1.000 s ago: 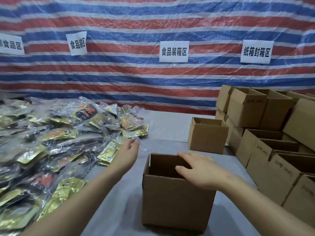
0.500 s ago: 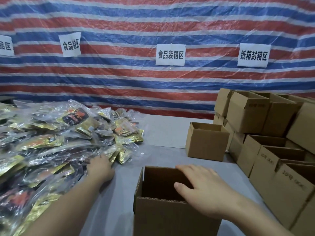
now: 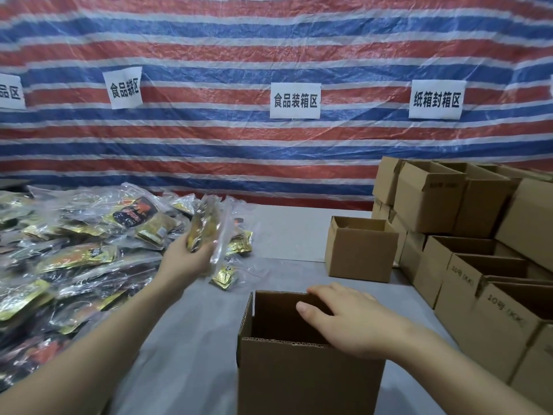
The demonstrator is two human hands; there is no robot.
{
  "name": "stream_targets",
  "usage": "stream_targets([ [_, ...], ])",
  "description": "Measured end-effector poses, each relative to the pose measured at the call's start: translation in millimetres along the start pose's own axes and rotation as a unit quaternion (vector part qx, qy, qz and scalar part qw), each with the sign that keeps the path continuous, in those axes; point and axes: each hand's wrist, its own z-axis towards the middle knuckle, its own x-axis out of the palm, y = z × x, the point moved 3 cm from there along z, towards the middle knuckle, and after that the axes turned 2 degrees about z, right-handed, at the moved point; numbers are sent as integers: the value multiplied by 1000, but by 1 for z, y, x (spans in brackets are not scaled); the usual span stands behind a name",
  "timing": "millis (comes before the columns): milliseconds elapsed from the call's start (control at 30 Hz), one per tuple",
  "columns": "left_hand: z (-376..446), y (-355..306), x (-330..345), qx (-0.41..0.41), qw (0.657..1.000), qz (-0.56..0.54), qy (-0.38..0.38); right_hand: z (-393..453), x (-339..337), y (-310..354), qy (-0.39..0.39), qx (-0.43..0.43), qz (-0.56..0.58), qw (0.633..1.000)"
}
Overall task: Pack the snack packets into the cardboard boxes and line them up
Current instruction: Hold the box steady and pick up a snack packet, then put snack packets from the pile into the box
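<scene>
An open cardboard box (image 3: 308,381) stands at the near middle of the grey table. My right hand (image 3: 356,320) rests over its open top, fingers spread and straight, touching the far rim. My left hand (image 3: 185,256) is raised left of the box and grips a clear snack packet (image 3: 209,229) with gold contents, held upright above the table. A big heap of snack packets (image 3: 74,253) in clear, gold and black wrappers covers the table's left side. One gold packet (image 3: 224,275) lies loose just beyond the box.
A second open box (image 3: 359,250) stands alone further back on the table. Several open boxes (image 3: 478,265) are stacked along the right edge. A striped tarp wall with paper signs (image 3: 294,100) closes the back. Grey table surface (image 3: 185,339) shows between heap and box.
My left hand went down into the heap's edge, took hold of a packet and has lifted it up and to the right. My right hand stayed on the box.
</scene>
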Motion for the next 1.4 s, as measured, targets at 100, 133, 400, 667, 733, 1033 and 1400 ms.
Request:
stream_targets([
  [100, -25, -56, 16, 88, 996, -11, 27, 4, -15, 12, -51, 2, 55, 997],
  [133, -31, -71, 23, 117, 993, -6, 22, 7, -24, 16, -87, 0, 121, 989],
  [400, -56, -126, 82, 200, 978, -13, 57, 41, -75, 53, -90, -65, 627, 771],
  [667, -69, -140, 110, 251, 938, 207, 124, 56, -61, 36, -149, -4, 688, 711],
  [733, -73, -136, 103, 222, 948, 100, 204, 54, -59, 25, -134, -9, 720, 680],
  [1033, -92, -43, 39, 127, 920, 216, 301, 25, -44, -22, -54, -131, 695, 705],
  [1400, -101, -21, 37, 51, 929, 126, 344, 25, -12, 1, 166, -113, 194, 960],
])
